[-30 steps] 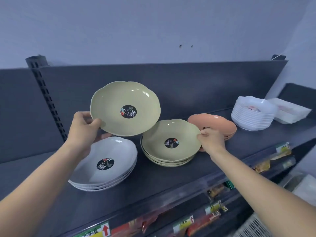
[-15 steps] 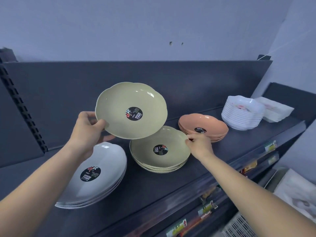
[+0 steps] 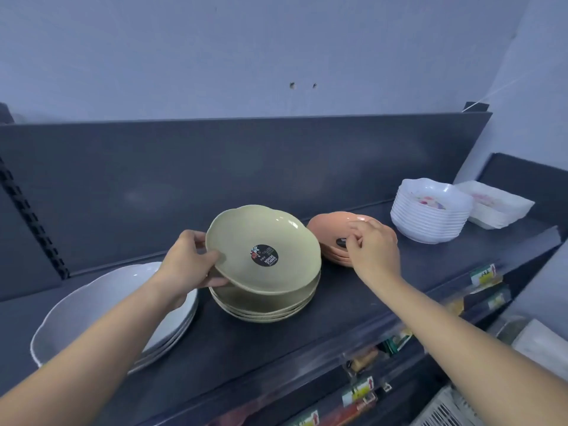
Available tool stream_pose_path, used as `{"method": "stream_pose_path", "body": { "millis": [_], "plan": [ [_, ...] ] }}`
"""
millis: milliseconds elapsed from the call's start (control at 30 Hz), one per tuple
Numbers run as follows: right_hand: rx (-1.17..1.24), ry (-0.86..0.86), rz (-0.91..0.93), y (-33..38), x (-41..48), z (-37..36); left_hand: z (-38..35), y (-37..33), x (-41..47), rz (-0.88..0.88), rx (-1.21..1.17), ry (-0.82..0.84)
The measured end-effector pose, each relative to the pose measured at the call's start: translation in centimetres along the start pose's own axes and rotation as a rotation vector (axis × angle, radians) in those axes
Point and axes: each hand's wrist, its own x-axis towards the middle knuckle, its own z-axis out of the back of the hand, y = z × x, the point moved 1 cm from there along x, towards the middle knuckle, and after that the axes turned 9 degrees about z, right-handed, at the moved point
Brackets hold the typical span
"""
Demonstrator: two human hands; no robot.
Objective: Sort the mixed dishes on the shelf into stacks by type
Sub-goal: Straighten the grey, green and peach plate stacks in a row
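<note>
Head view. Your left hand (image 3: 187, 262) pinches the left rim of the green plate (image 3: 262, 249), thumb on the upper face and fingers underneath. A second ago this plate was held high and tilted in the upper centre of the frame; it has now come down onto the green stack (image 3: 264, 302) at centre frame, with its right edge seated and its left edge still slightly raised (the grasp is not yet released). In my judgement, the green plate is nearly placed, and you need only lower the left edge and let go.

Your right hand (image 3: 373, 247) has left the rim of the green stack and moved right, over the orange stack (image 3: 330, 238). Its fingers are curled and loose, with nothing visibly gripped; whether the fingertips touch the top orange plate cannot be determined.

The grey stack (image 3: 92, 312) lies at lower left on the shelf (image 3: 276, 348). The white bowls (image 3: 430, 213) stand at right, well apart.
</note>
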Motion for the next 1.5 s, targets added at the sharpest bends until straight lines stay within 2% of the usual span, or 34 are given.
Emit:
{"method": "stream_pose_path", "body": {
  "millis": [67, 233, 333, 400, 567, 700, 900, 967, 1000, 1033, 1100, 1200, 1333, 1500],
  "plan": [
    [-0.057, 0.055, 0.096, -1.8, 0.9, 0.4, -1.1, 0.0, -0.8, 0.002, 0.015, -0.064],
    [-0.094, 0.32, 0.332, -5.9, 2.3, -0.3, -2.7, 0.5, -2.7, 0.038, 0.048, -0.238],
    [-0.02, 0.399, 0.375, -7.0, 2.7, -0.6, -3.4, 0.8, -4.2, 0.068, 0.091, -0.354],
    [0.065, 0.445, 0.375, -7.4, 2.8, -0.7, -3.9, 1.2, -5.1, 0.07, 0.199, -0.425],
    [0.149, 0.577, 0.466, -7.7, 3.0, -0.7, -4.7, 1.4, -6.3, 0.034, 0.658, -0.539],
    [0.138, 0.62, 0.493, -8.0, 3.1, -0.8, -5.1, 2.1, -6.4, 0.007, 0.844, -0.554],
    [0.025, 0.569, 0.509, -8.7, 3.3, -0.4, -5.3, 2.9, -6.2, 0.005, 0.911, -0.604],
    [0.008, 0.578, 0.525, -8.9, 3.3, 0.0, -5.6, 2.4, -6.3, -0.086, 0.961, -0.661],
    [0.003, 0.576, 0.543, -9.0, 3.3, 0.2, -5.7, 2.1, -6.1, -0.209, 0.957, -0.673],
    [0.0, 0.567, 0.562, -9.0, 3.4, 0.4, -6.1, 1.7, -6.1, -0.341, 0.93, -0.636],
    [-0.001, 0.538, 0.588, -8.9, 3.4, 0.7, -7.0, 1.1, -6.0, -0.481, 0.902, -0.423],
    [-0.015, 0.486, 0.596, -9.0, 3.2, 0.9, -8.8, 1.1, -5.7, -0.419, 0.948, -0.109],
    [-0.033, 0.444, 0.551, -9.5, 2.8, 0.9, -9.9, 1.7, -5.5, -0.314, 0.939, 0.089],
    [0.036, 0.463, 0.465, -9.9, 2.5, 0.1, -10.3, 1.7, -5.7, -0.388, 0.911, 0.12]
  ]
}}
